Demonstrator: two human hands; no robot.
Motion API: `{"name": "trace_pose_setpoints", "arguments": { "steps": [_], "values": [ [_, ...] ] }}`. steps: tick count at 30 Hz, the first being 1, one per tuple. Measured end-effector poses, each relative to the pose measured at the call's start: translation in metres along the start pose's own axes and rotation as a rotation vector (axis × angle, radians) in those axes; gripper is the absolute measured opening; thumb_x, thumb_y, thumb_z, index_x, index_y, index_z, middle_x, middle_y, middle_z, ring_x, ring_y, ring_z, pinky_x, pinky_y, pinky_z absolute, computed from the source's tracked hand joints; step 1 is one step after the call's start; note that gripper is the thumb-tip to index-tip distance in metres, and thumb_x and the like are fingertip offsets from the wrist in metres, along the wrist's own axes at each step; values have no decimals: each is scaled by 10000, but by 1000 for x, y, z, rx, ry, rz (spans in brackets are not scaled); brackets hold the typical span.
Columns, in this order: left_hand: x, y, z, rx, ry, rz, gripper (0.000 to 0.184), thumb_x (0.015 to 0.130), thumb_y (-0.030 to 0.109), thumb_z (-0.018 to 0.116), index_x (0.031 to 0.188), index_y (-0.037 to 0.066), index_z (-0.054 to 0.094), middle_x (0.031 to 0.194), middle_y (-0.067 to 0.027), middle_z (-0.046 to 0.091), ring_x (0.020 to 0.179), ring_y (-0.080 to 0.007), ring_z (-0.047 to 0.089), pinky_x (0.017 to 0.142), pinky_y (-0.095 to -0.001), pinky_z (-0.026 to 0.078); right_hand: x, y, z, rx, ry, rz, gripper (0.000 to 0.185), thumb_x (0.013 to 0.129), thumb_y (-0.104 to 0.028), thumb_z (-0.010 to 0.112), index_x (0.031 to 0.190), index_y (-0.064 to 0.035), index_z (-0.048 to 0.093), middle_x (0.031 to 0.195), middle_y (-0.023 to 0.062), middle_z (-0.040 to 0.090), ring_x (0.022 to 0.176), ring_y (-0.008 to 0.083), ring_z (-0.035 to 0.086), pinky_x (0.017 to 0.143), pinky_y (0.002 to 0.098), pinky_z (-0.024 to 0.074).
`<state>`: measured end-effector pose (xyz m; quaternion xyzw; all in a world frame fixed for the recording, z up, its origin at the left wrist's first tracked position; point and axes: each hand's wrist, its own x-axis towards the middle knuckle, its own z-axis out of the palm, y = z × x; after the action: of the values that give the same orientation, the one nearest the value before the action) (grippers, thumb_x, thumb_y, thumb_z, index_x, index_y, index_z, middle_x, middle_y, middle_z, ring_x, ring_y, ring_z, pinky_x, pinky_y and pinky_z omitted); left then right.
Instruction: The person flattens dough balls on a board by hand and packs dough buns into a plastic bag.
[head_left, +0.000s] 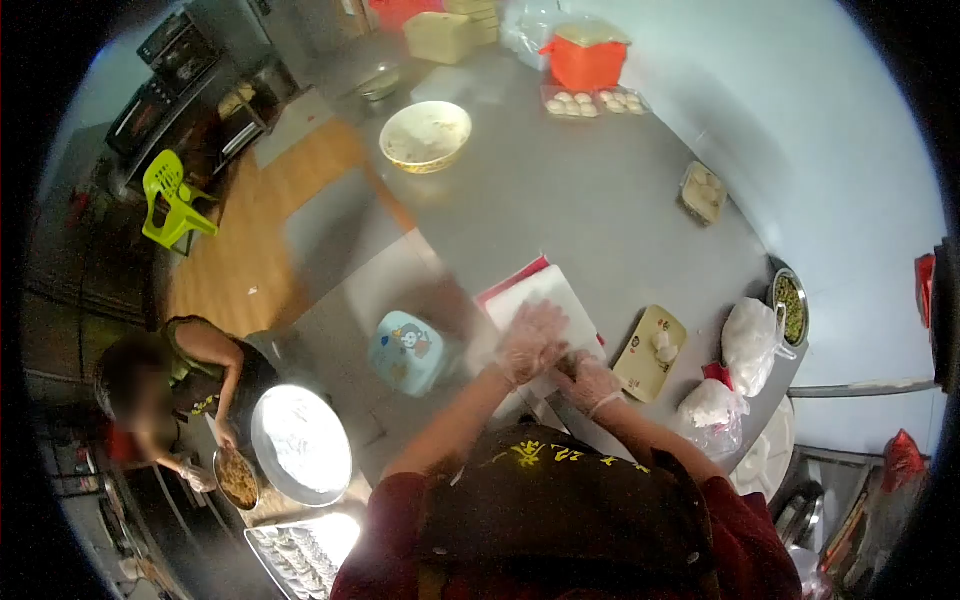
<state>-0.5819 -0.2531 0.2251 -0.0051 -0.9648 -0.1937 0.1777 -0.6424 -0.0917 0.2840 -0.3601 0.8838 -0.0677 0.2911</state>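
Note:
My left hand (pixel 536 338), in a clear plastic glove, lies flat with fingers spread over a white cutting board (pixel 562 290). Close beside its wrist is my right hand (pixel 590 383), also gloved, with its fingers curled; what they hold, if anything, is hidden. A flat, blade-like metal piece (pixel 547 414) shows at the table's near edge, below my hands. Something red (pixel 512 281) sticks out from under the board. To the right stands a cream tray (pixel 635 368) with small white pieces (pixel 664 347) on it.
A light-blue lidded box (pixel 407 352) stands left of the board. A large bowl (pixel 426 137), an orange container (pixel 585 62) and packs of white balls (pixel 596 103) sit farther back. White bags (pixel 752 340) lie right. A co-worker (pixel 215 375) handles a filling pan (pixel 237 478) at left.

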Motion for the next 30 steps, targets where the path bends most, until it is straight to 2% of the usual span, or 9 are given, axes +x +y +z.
{"name": "trace_pose_setpoints", "arguments": {
  "steps": [9, 12, 18, 19, 21, 22, 24, 27, 30],
  "values": [
    [18, -8, 21, -77, -402, -61, 534, 839, 431, 504, 1199, 36, 517, 1273, -118, 493, 1265, -283, 371, 1075, -469, 208, 16, 2, 20, 319, 320, -205, 180, 799, -258, 579, 943, -166, 523, 741, 97, 608, 613, 345, 591, 563, 447, 484],
    [13, -2, 2, -155, -34, 38, 519, 853, 414, 499, 1205, 33, 515, 1285, -111, 485, 1271, -276, 365, 1071, -474, 216, 11, -2, 18, 349, 331, -160, 225, 808, -303, 574, 966, -158, 509, 746, 110, 609, 640, 353, 595, 578, 439, 484],
    [-8, 27, -21, -333, -330, -205, 297, 855, 335, 530, 1047, 125, 613, 1192, -145, 522, 1106, -340, 495, 946, -382, 405, 5, -13, -7, 33, 63, 65, 420, 819, -424, 556, 1025, -64, 494, 871, 213, 624, 801, 403, 606, 723, 453, 480],
    [-43, 31, -3, -344, 143, 1, 263, 841, 307, 545, 1002, 109, 610, 1163, -156, 527, 1030, -333, 539, 865, -354, 460, 2, -16, -16, 153, 19, 85, 473, 807, -442, 566, 1030, -30, 503, 913, 231, 619, 857, 398, 599, 765, 441, 471],
    [-45, 61, -45, -262, -703, -79, 323, 830, 292, 553, 1084, 95, 577, 1168, -170, 520, 1080, -317, 512, 892, -359, 448, -1, -14, -12, 272, -33, 102, 526, 796, -459, 575, 1035, 4, 511, 955, 248, 613, 913, 393, 593, 807, 428, 462],
    [-54, 65, -41, -265, -697, -88, 323, 830, 292, 553, 1084, 95, 577, 1168, -170, 520, 1080, -317, 512, 892, -359, 448, 5, -7, 0, 300, 7, 69, 542, 793, -461, 577, 1040, 19, 519, 967, 245, 613, 934, 381, 589, 819, 413, 458],
    [-73, 68, -23, -203, -43, 114, 379, 824, 276, 552, 1142, 70, 544, 1181, -166, 515, 1126, -294, 479, 944, -374, 412, 21, 4, 18, 246, 23, 4, 543, 802, -445, 563, 1064, 29, 526, 981, 230, 618, 942, 363, 592, 822, 394, 455],
    [-79, 71, -6, -536, -208, -274, 401, 819, 257, 549, 1160, 46, 535, 1203, -158, 505, 1169, -275, 447, 1005, -387, 351, 32, 13, 20, 255, -97, -55, 546, 793, -447, 573, 1057, 30, 533, 972, 226, 623, 934, 356, 595, 819, 392, 455],
    [-94, 60, 39, -160, -130, -41, 373, 812, 237, 553, 1138, 56, 544, 1210, -131, 507, 1151, -264, 454, 975, -396, 370, 5, -25, -34, 153, -24, 38, 483, 820, -397, 546, 1113, -16, 495, 936, 220, 629, 905, 356, 604, 808, 410, 455]
  ]
}}
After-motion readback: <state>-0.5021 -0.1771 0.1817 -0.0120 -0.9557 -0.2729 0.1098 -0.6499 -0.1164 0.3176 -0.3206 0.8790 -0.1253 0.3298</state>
